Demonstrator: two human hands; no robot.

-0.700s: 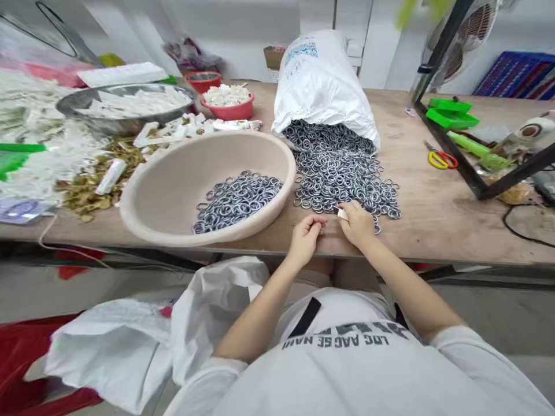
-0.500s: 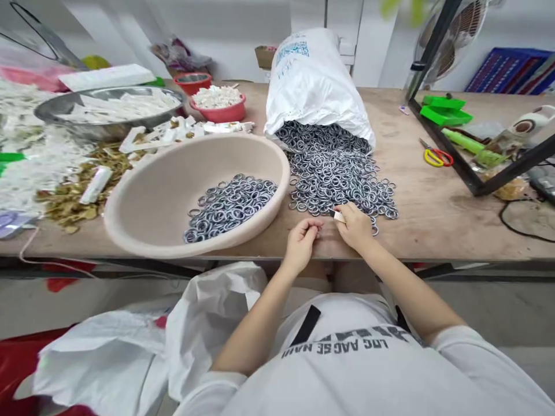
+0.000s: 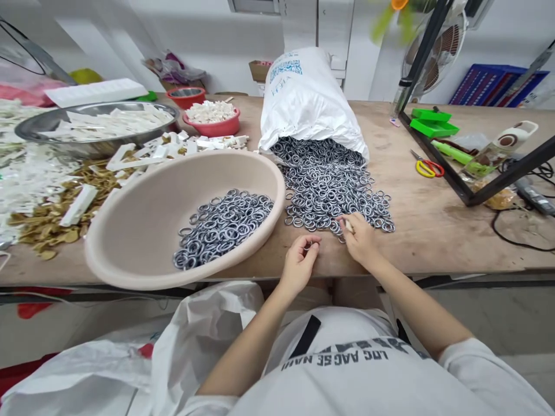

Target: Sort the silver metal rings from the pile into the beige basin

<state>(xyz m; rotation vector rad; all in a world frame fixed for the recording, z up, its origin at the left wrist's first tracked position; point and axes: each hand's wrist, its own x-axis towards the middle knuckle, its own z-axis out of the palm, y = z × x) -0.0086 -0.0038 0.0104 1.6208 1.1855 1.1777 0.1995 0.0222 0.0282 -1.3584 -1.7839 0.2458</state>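
A heap of grey metal rings [image 3: 325, 190] spills from the mouth of a white sack [image 3: 310, 104] onto the table. My right hand [image 3: 358, 236] is at the heap's near edge, closed on a small pale tool, its fingertips by a few rings. Left of it, my left hand [image 3: 301, 257] is curled over the table with what looks like a ring between thumb and fingers. A big beige basin [image 3: 125, 231] stands to the left, with many similar rings [image 3: 229, 222] in its right part.
Left are white pieces in a metal bowl [image 3: 26, 127], a red bowl [image 3: 217, 128] and brown scraps [image 3: 47, 231]. On the right lie scissors [image 3: 427, 166], green trays [image 3: 433, 126] and a black metal frame [image 3: 437, 162]. The table's front edge [image 3: 390, 273] runs before me.
The view has shifted, so the table sits lower in the picture. My right hand has turned, and the tool's dark tip no longer shows. My left hand's fingers have parted slightly around a ring.
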